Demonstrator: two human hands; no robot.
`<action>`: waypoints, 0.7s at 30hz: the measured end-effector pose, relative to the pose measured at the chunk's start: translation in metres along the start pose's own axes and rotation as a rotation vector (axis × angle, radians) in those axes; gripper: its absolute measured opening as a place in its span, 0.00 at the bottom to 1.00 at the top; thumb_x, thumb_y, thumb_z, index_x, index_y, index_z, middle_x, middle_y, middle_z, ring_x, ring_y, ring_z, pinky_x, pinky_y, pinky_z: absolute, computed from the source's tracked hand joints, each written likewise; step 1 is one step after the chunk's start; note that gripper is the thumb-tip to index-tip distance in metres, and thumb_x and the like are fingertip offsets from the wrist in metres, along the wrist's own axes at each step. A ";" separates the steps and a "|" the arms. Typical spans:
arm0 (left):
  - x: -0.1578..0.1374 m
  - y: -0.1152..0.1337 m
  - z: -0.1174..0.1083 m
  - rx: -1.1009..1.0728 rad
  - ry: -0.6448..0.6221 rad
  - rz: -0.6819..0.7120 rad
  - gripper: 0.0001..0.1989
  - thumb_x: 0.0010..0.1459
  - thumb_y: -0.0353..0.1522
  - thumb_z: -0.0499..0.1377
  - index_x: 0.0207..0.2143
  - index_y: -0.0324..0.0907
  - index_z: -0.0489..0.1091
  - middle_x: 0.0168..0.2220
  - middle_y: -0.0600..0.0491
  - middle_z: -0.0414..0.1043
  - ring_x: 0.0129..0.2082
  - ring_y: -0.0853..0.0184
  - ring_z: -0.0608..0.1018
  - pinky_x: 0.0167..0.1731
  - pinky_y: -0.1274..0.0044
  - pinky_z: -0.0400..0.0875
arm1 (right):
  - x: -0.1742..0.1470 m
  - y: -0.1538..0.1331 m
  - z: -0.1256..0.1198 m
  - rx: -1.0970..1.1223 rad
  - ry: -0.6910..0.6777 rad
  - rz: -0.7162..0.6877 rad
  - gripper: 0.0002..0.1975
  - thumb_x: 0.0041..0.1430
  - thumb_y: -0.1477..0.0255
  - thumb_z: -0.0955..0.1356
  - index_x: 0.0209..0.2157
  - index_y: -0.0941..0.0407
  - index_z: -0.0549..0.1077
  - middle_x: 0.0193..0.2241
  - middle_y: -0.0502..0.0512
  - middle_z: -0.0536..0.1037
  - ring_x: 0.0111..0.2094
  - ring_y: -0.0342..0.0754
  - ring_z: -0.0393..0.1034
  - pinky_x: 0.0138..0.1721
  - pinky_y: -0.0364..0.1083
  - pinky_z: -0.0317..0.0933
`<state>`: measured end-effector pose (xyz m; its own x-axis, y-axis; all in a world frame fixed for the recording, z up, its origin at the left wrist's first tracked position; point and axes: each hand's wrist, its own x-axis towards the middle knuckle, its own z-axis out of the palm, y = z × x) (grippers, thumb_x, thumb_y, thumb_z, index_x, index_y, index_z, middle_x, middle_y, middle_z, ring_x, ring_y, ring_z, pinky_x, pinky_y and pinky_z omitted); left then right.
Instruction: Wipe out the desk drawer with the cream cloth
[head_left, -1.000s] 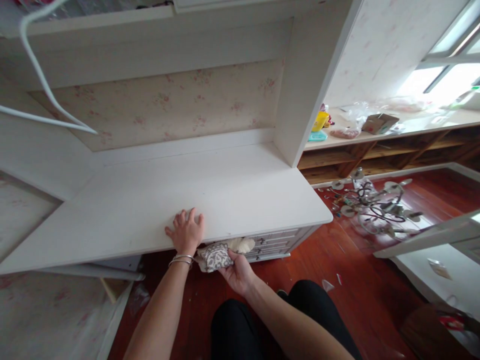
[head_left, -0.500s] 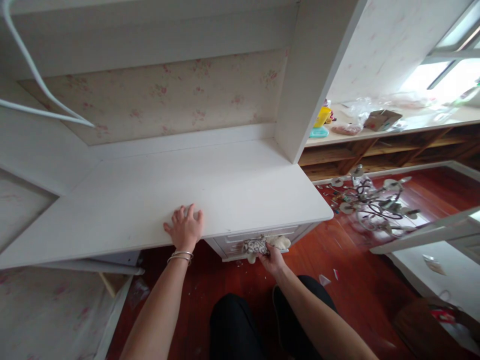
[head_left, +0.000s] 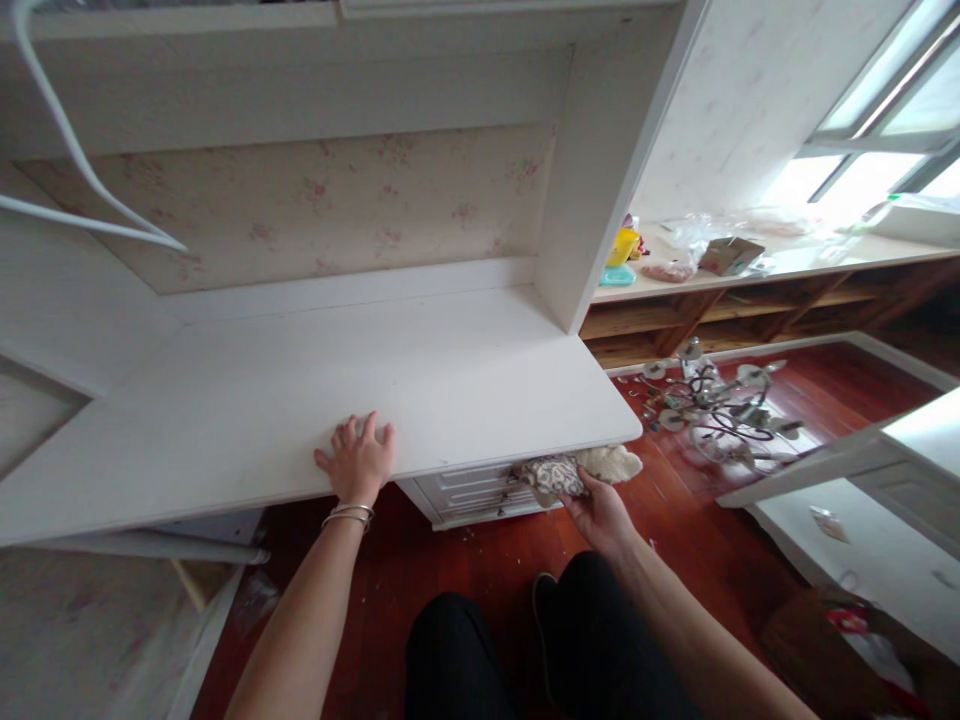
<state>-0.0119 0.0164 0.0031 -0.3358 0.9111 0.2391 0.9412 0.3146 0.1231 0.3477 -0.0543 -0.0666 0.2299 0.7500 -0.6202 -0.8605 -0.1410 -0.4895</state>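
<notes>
My left hand (head_left: 358, 458) rests on the front edge of the white desk top (head_left: 450, 370), fingers spread and holding nothing. Lower on the right, my right hand (head_left: 600, 508) is closed around a cloth (head_left: 553, 476), part grey-and-white patterned and part cream and fluffy. The cloth hangs just in front of the white drawer unit (head_left: 465, 494) under the desk; whether it touches the drawer fronts I cannot tell. Small knobs show on the drawers beside the cloth.
A chandelier (head_left: 720, 405) with many arms lies on the red wooden floor (head_left: 480, 560) at right. Beyond it, a low window shelf (head_left: 817, 255) carries plastic bags and a cardboard box (head_left: 731, 255). A white cable (head_left: 75, 150) hangs at upper left. White furniture (head_left: 847, 530) stands at right.
My right hand has moved right along the drawer unit with the cloth, toward its right corner. My left hand stays on the desk edge. The view has shifted slightly.
</notes>
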 end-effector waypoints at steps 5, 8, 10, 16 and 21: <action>-0.001 0.001 -0.001 -0.005 0.018 0.005 0.26 0.64 0.48 0.43 0.58 0.52 0.65 0.62 0.46 0.62 0.60 0.52 0.62 0.56 0.43 0.49 | -0.044 0.005 0.034 0.032 -0.040 0.097 0.16 0.63 0.82 0.63 0.51 0.57 0.69 0.36 0.55 0.81 0.33 0.46 0.78 0.33 0.45 0.75; -0.001 0.000 -0.001 -0.003 0.027 0.012 0.26 0.64 0.48 0.43 0.58 0.51 0.65 0.61 0.45 0.62 0.60 0.51 0.62 0.56 0.43 0.49 | -0.063 0.031 0.052 0.071 -0.098 0.207 0.16 0.64 0.81 0.62 0.53 0.58 0.67 0.37 0.56 0.81 0.34 0.46 0.78 0.35 0.45 0.75; -0.001 0.000 -0.002 -0.002 0.016 0.013 0.27 0.64 0.48 0.43 0.58 0.51 0.65 0.62 0.45 0.62 0.60 0.51 0.62 0.56 0.43 0.49 | -0.072 0.056 0.063 0.087 -0.145 0.302 0.16 0.65 0.80 0.62 0.53 0.59 0.67 0.37 0.57 0.81 0.35 0.46 0.78 0.37 0.46 0.75; 0.000 0.000 -0.002 -0.005 -0.015 -0.002 0.27 0.64 0.49 0.43 0.59 0.52 0.64 0.63 0.46 0.60 0.62 0.51 0.60 0.57 0.44 0.48 | -0.079 0.128 0.090 0.116 -0.215 0.527 0.12 0.66 0.78 0.62 0.50 0.62 0.68 0.36 0.59 0.81 0.38 0.48 0.77 0.40 0.48 0.74; -0.001 0.002 -0.004 -0.011 -0.001 0.003 0.26 0.65 0.48 0.42 0.59 0.52 0.65 0.63 0.46 0.60 0.62 0.51 0.60 0.57 0.43 0.48 | -0.059 0.174 0.090 0.091 -0.191 0.621 0.10 0.67 0.77 0.60 0.46 0.63 0.69 0.35 0.60 0.80 0.37 0.49 0.77 0.39 0.49 0.73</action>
<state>-0.0101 0.0148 0.0068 -0.3333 0.9121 0.2385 0.9416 0.3093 0.1328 0.1436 -0.0646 -0.0603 -0.3999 0.6493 -0.6469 -0.8439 -0.5362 -0.0165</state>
